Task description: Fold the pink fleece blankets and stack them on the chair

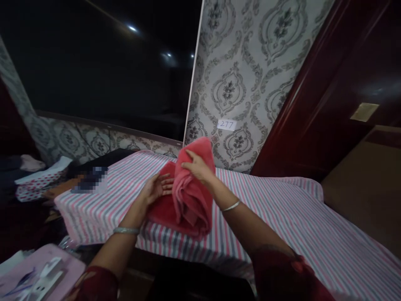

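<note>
Sleeves (278,274) closest; R hand (199,169) grips red cloth (192,194), L hand (154,190) half-open against it; striped cover (266,209) under, TV (109,75) bhnd.

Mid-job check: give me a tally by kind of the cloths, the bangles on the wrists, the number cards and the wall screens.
Folded red plush cloth: 1
Pink, grey and white striped cloth cover: 1
Rigid bangles: 2, a greyish-green one on the left wrist, a silvery-white one on the right
White paper card marked 277: 1
Large black flat screen: 1
Total: 6
</note>
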`<state>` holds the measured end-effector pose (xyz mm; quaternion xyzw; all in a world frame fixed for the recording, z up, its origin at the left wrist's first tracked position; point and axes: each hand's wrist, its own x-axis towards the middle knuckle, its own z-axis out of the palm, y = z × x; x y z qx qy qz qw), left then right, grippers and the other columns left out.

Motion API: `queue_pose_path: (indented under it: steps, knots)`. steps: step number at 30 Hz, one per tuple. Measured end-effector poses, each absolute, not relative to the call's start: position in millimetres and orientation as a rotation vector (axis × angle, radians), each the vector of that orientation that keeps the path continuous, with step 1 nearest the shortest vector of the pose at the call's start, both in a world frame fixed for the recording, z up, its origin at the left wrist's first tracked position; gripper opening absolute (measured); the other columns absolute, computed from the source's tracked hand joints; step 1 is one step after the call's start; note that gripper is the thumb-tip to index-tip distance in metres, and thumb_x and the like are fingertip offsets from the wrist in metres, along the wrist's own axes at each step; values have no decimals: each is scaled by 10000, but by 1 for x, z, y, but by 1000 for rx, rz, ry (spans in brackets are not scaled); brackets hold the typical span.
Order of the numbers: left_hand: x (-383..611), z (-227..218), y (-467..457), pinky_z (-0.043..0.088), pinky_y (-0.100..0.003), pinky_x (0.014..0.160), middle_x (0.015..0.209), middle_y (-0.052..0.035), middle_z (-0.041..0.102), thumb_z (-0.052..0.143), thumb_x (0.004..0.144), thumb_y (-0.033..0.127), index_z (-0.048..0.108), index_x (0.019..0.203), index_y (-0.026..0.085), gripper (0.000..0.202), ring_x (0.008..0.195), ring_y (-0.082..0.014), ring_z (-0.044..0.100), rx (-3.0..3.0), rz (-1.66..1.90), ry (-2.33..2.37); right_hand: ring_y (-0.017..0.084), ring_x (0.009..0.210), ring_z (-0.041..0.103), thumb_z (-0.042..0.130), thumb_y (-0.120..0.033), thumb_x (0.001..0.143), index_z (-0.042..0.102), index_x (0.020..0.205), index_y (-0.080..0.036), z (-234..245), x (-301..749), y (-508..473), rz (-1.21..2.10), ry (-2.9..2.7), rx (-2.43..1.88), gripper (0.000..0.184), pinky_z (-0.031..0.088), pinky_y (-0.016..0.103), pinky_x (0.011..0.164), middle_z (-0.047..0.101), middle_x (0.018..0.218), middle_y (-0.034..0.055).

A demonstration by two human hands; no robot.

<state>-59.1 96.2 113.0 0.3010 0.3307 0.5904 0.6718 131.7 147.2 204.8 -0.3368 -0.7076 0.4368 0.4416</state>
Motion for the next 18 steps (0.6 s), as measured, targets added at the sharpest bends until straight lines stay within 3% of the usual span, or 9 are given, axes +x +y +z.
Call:
queue_pose_path:
  steps: [2,4,7,11,18]
  knots:
    - [-83,112,97,599,-396,756,881,-139,754,564,910,392,667,1041,80,354,751,-249,730,636,1337,770,197,1113,631,716,-206,745,463,1479,-172,182,101,134,1277,-1851,-853,777,541,311,917,614,1361,93]
    - [-99,106,98,598,-363,786,851,-118,760,601,880,324,678,1036,82,299,770,-244,736,613,1370,869,170,877,677,694,-202,780,516,1435,-186,156,89,125,1464,-1900,-916,679,580,291,713,690,1199,79]
    - [-113,96,101,598,-329,738,786,-83,762,683,800,240,699,1004,114,240,725,-238,736,625,1314,1052,125,647,642,643,-158,788,681,1182,-149,122,102,125,1531,-1823,-1007,395,518,220,534,729,904,45]
    - [-125,96,105,589,-321,640,754,-101,758,785,671,196,720,908,99,264,631,-240,712,668,1201,1104,95,540,602,629,-159,745,701,920,-168,102,152,143,1455,-1521,-1112,190,445,177,462,706,766,10]
    - [-130,110,104,562,-284,583,745,-66,750,770,563,80,715,824,123,271,599,-207,686,846,1182,1056,84,547,585,637,-204,697,655,909,-196,79,211,148,1382,-1321,-1193,213,444,178,478,708,789,11]
